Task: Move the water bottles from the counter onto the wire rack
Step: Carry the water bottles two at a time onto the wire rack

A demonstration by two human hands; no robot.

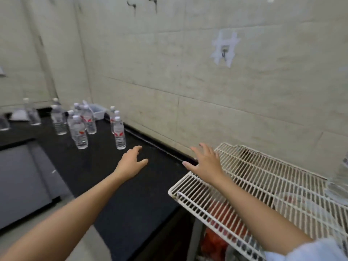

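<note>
both hands, left hand (131,162) and right hand (206,162), empty with fingers spread; many water bottles (81,132) stand on the counter (131,204); one blurred bottle (339,181) apparently on the wire rack (263,178).

Left hand (131,162), right hand (205,162) outstretched, palms down, fingers (197,150) spread, empty.

Bottles (81,132) stand on counter (131,194), left of rack (263,176), perhaps touching
</note>
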